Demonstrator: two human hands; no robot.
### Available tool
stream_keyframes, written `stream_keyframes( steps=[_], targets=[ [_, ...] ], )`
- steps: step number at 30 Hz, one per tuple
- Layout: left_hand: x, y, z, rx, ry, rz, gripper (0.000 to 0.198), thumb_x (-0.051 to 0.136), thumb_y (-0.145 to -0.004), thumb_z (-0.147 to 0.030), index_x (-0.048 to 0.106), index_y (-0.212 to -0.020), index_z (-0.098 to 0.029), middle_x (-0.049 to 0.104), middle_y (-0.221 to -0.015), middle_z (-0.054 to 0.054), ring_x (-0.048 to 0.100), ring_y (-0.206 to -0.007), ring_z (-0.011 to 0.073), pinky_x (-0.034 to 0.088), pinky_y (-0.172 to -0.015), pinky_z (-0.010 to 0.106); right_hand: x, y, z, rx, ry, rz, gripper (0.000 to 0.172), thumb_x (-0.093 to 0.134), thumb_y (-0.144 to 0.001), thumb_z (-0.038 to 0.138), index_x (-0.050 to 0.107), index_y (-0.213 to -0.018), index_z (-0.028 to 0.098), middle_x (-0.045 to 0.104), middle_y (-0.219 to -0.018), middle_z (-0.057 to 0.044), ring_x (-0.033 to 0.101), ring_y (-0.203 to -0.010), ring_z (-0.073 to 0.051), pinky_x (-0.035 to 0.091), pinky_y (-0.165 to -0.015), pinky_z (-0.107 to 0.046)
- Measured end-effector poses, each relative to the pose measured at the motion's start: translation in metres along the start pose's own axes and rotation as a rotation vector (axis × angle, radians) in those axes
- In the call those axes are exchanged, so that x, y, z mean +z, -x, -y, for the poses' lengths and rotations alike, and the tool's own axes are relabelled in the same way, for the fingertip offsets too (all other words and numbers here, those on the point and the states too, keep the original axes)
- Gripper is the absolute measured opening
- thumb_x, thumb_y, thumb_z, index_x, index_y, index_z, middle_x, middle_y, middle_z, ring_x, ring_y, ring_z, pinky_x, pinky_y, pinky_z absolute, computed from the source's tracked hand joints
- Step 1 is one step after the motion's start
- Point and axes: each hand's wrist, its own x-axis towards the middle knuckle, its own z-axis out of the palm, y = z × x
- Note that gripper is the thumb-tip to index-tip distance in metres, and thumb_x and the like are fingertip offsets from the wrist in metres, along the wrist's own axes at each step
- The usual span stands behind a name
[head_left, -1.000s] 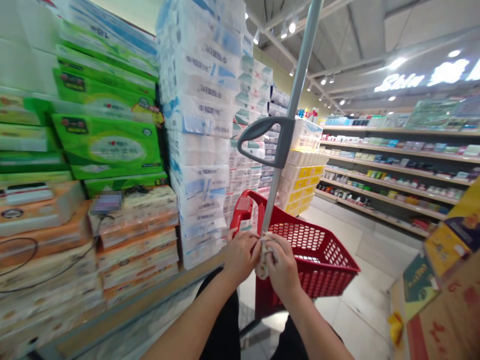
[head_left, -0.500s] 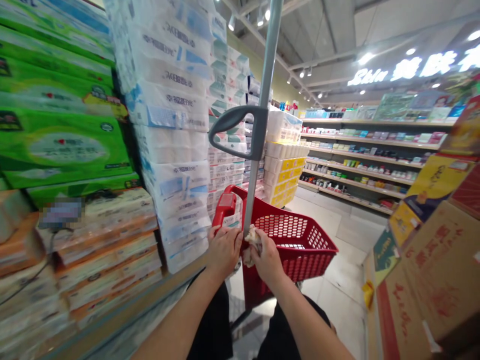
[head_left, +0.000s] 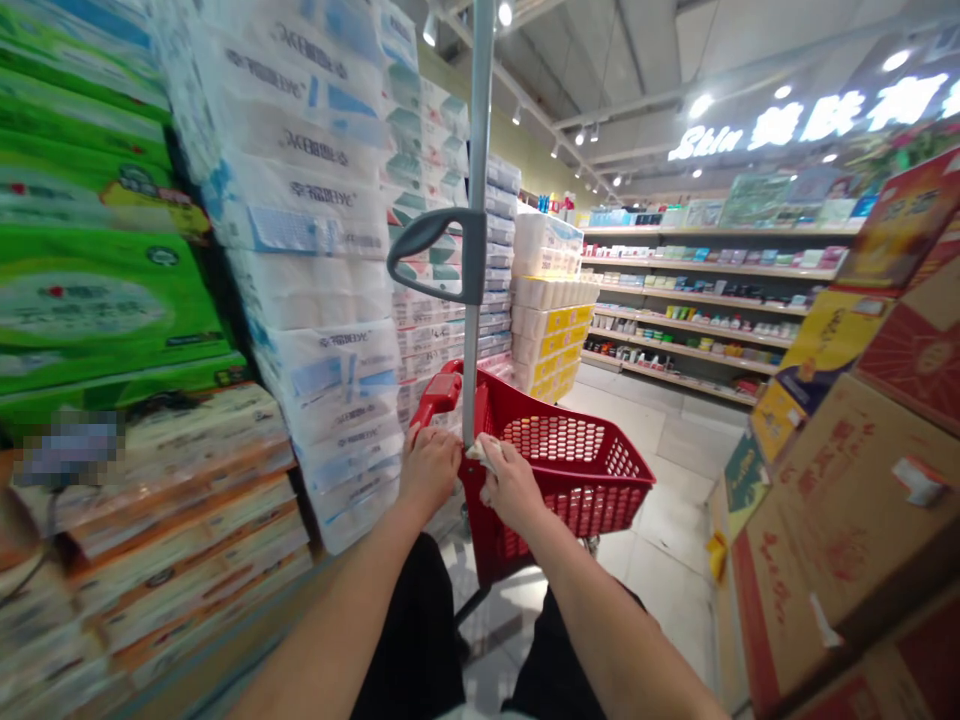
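Straight ahead stands a red shopping cart (head_left: 555, 510) with perforated basket walls. A tall metal pole (head_left: 477, 150) with a grey loop handle (head_left: 436, 255) rises at its near end. My left hand (head_left: 430, 468) is wrapped round the cart's red handle (head_left: 437, 392), left of the pole's foot. In my right hand (head_left: 511, 484) is a crumpled off-white cloth (head_left: 487, 456), pressed against the cart's near rim just right of the pole. Part of the cloth is hidden under my fingers.
Tall stacks of white paper packs (head_left: 307, 270) and green packs (head_left: 90, 260) line the left side. Cardboard boxes (head_left: 832, 540) are piled at the right. Shelves with many small goods (head_left: 705, 270) stand at the back, beyond the pale tiled floor (head_left: 660, 600).
The view has turned slightly, so the cart and pole sit further left. My right hand with the cloth has shifted a little at the rim. My left hand keeps its grip.
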Motion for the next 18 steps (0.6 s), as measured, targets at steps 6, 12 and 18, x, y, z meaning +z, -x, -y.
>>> stream_keyframes(
  steps=[6, 12, 18],
  targets=[
    [0.008, -0.009, 0.024, 0.011, -0.024, 0.019, 0.025, 0.042, -0.091, -0.028, 0.066, -0.085, -0.025, 0.070, -0.094, 0.005, 0.055, -0.105, 0.0252, 0.026, -0.110, 0.049, -0.007, 0.012, -0.057, 0.176, 0.123, 0.115, 0.052, 0.055, -0.082, 0.012, 0.053, -0.132, 0.029, 0.061, -0.115, -0.006, 0.059, -0.100, -0.020, 0.044, -0.089, -0.030],
    [0.021, -0.016, 0.044, -0.028, -0.005, 0.011, 0.023, 0.043, -0.088, -0.026, 0.065, -0.083, -0.024, 0.069, -0.094, 0.005, 0.054, -0.104, 0.0260, 0.024, -0.111, 0.050, -0.013, 0.030, -0.098, 0.288, 0.170, 0.173, 0.047, 0.051, -0.087, 0.017, 0.052, -0.132, 0.031, 0.059, -0.110, -0.005, 0.059, -0.092, -0.019, 0.044, -0.079, -0.028],
    [0.027, -0.023, 0.062, -0.041, -0.036, 0.056, 0.022, 0.044, -0.087, -0.025, 0.065, -0.080, -0.024, 0.069, -0.093, 0.005, 0.056, -0.101, 0.0246, 0.024, -0.111, 0.050, 0.008, 0.035, -0.076, 0.248, 0.226, 0.020, 0.045, 0.047, -0.093, 0.032, 0.047, -0.137, 0.025, 0.059, -0.116, -0.010, 0.056, -0.100, -0.023, 0.041, -0.089, -0.036]
  ],
)
